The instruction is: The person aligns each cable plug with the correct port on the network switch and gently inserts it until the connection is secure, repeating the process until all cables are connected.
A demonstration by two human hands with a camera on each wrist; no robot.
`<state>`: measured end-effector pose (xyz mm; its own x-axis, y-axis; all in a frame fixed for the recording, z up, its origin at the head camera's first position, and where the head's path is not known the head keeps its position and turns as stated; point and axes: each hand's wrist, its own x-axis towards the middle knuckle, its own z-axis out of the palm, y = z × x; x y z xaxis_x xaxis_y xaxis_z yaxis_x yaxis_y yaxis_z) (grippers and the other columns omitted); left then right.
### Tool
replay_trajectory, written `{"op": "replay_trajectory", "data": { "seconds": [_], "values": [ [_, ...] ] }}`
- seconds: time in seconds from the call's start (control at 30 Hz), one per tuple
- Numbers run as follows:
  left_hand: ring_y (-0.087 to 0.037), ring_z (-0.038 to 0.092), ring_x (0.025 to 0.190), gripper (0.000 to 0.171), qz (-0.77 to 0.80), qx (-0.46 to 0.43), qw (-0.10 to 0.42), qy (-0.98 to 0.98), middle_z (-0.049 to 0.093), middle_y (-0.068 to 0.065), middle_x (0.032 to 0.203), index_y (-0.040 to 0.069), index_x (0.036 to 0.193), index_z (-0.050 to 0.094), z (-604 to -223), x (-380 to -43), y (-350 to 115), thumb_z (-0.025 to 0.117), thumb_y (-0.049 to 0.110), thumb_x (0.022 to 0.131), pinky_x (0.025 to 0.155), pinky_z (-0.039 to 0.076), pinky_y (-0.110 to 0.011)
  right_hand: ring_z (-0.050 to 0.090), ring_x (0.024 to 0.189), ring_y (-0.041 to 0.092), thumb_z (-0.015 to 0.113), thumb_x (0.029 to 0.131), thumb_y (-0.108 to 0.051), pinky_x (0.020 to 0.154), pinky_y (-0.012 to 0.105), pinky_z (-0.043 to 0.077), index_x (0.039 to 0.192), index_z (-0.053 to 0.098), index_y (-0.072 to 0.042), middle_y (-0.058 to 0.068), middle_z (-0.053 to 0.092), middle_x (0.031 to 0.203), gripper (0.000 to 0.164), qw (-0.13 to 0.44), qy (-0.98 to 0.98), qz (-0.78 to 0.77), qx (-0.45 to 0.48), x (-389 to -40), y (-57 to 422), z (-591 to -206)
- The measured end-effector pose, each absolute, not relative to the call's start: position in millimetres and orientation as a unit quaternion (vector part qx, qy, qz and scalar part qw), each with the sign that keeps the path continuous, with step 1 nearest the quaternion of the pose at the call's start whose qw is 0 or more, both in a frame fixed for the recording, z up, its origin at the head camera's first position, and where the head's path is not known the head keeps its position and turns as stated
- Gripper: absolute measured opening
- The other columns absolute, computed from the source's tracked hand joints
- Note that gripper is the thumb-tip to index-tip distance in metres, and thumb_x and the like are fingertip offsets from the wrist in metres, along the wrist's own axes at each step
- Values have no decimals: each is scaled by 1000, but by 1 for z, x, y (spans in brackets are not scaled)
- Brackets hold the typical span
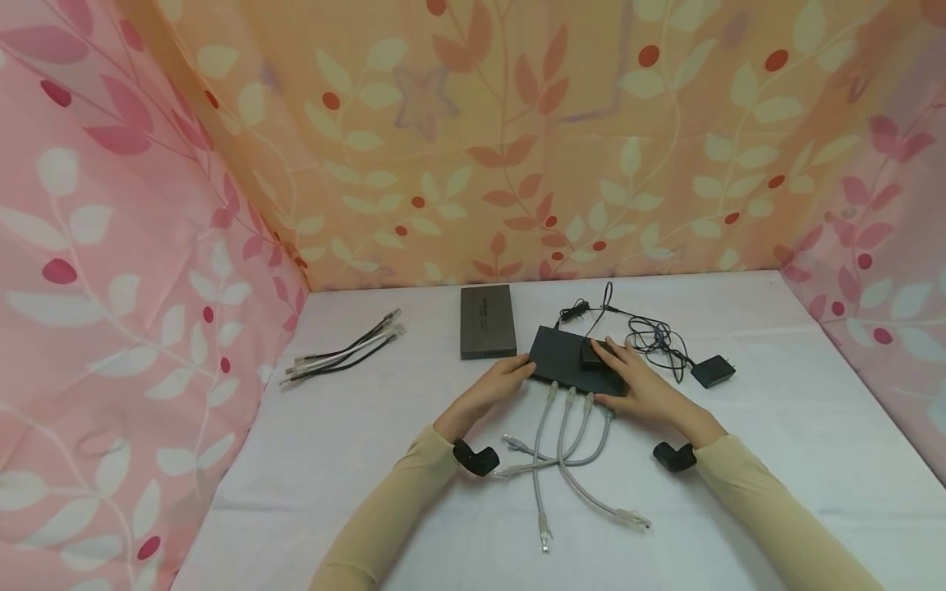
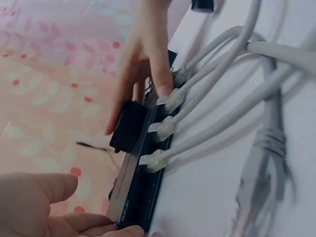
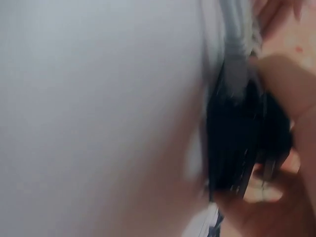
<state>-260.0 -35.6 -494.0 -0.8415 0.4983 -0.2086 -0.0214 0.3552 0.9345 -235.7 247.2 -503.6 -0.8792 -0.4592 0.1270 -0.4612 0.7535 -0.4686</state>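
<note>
A black network switch (image 1: 556,353) lies on the cloth, with several grey network cables (image 1: 565,435) plugged along its front side. On its top, toward the right, is a small black power adapter (image 1: 593,355). My left hand (image 1: 495,389) touches the switch's left end with its fingertips, seen low in the left wrist view. Reaching over from the other side, my right hand (image 1: 647,389) grips the right part of the switch, its thumb (image 2: 161,79) at the front by a cable plug (image 2: 173,101) and its other fingers across the adapter. The right wrist view is blurred.
Behind the left hand lies a grey switch box (image 1: 488,324). Several short black and white cables (image 1: 343,349) lie at the left. Thin black cords (image 1: 654,336) and another power adapter (image 1: 713,371) are at the right. Patterned curtains (image 1: 480,139) surround the table.
</note>
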Motion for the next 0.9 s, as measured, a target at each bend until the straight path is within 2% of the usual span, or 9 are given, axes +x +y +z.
{"op": "replay_trajectory", "data": {
  "seconds": [0.07, 0.3, 0.5, 0.63, 0.9],
  "values": [
    [-26, 22, 139, 59, 554, 148, 230, 786, 26, -15, 150, -1, 144, 26, -496, -261, -33, 41, 35, 99, 111, 24, -38, 4, 130, 60, 74, 79, -34, 94, 73, 21, 148, 22, -14, 27, 18, 149, 89, 2, -929, 257, 265, -245, 252, -503],
    [-25, 19, 140, 60, 535, 149, 198, 808, 22, -14, 151, 0, 145, 23, -498, -264, -22, 40, 35, 100, 112, 20, -38, 0, 134, 54, 70, 80, -32, 93, 74, 20, 150, 16, -20, 23, 14, 152, 89, -21, -930, 252, 269, -272, 261, -506],
    [-25, 16, 141, 63, 464, 190, 171, 848, 16, -18, 152, -3, 145, 16, -498, -270, -11, 39, 34, 100, 113, 19, -36, 1, 135, 53, 70, 80, -30, 94, 73, 21, 150, 13, -21, 25, 10, 152, 91, -40, -932, 251, 259, -289, 264, -503],
    [-26, 13, 141, 64, 431, 209, 164, 862, 10, -22, 152, -5, 145, 12, -497, -274, -6, 38, 33, 100, 113, 17, -37, 1, 136, 50, 69, 80, -31, 96, 72, 20, 150, 10, -23, 23, 7, 153, 92, -59, -933, 247, 253, -300, 268, -502],
    [-27, 12, 141, 64, 414, 216, 159, 870, 8, -23, 152, -6, 145, 10, -497, -285, 7, 37, 32, 101, 113, 16, -36, 2, 138, 46, 71, 78, -29, 97, 71, 20, 150, 9, -27, 19, 5, 154, 95, -66, -938, 245, 236, -320, 278, -504]
  ]
}}
